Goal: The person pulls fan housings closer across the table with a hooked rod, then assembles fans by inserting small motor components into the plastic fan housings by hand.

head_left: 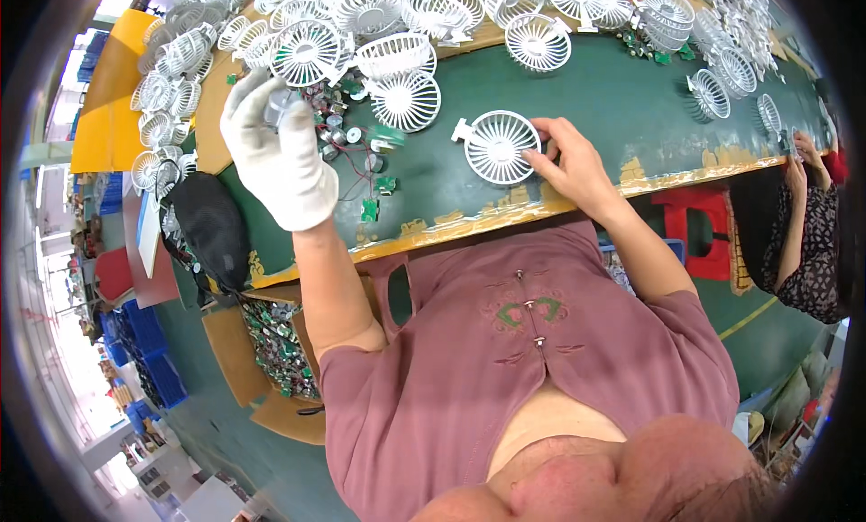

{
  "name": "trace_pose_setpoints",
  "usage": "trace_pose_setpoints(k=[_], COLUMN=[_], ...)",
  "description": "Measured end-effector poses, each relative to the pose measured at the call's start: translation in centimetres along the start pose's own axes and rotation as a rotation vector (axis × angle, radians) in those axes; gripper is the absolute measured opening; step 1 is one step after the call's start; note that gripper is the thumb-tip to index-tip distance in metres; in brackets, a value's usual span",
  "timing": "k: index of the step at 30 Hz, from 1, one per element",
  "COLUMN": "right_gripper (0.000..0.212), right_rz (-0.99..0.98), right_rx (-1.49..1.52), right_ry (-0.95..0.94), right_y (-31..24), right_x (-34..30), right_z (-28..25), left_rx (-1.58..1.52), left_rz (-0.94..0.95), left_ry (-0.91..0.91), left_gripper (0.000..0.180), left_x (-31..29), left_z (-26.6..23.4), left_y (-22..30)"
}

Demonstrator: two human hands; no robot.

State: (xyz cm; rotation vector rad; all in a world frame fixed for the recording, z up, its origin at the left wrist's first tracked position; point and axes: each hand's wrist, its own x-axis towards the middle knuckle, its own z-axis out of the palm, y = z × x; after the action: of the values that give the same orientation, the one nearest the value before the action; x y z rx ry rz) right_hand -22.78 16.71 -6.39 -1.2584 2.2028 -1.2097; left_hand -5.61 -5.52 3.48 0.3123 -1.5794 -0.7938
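"Where's the white fan guard [502, 147]?"
"Over the green surface [433, 190], well to the right of the gloved left hand [278, 152]; the bare right hand [570, 164] pinches its right rim."
"Its stub [463, 130]?"
"Pointing left, toward the glove."
"What's in that hand?"
"Fingers curl around a small grey part [279, 110], kind unclear."

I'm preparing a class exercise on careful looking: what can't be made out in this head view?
All in the head view:
Grey piece: partly hidden by the gloved left hand.
Green piece: smeared by blur, so its details are lost.
White fan guard: right rim partly covered by the right hand.
Co-worker's piece, far right: too small to identify.
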Motion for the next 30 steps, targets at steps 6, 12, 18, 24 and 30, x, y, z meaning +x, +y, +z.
trace_pose_setpoints(k=[6,12,18,24,30], right_gripper=[0.031,0.037,0.054,0.047,0.039], right_rz=[-0.072,-0.508,-0.441,-0.315,-0.484], right_rx=[0.021,-0.153,0.152,0.256,-0.249], right_ry=[-0.106,0.083,-0.135,-0.284,-0.083], right_y=[0.0,-3.1,-5.7,-5.2,-4.1], right_x=[0.6,0.5,-0.5,-0.5,1.0], right_z=[0.9,0.2,1.4,2.0,1.8], left_rx=[-0.416,-0.264,0.159,0.424,0.611], left_rz=[-0.754,-1.194,-0.656,0.065,-0.171], left_ry=[0.011,-0.651,-0.741,-0.842,-0.992], left_gripper=[0.030,0.038,0.030,0.036,0.056], left_x=[-4.0,-7.8,-11.0,-11.7,-10.4], left_z=[-0.1,-0.8,1.0,0.9,1.6], left_y=[2.5,4.2,4.1,2.5,2.5])
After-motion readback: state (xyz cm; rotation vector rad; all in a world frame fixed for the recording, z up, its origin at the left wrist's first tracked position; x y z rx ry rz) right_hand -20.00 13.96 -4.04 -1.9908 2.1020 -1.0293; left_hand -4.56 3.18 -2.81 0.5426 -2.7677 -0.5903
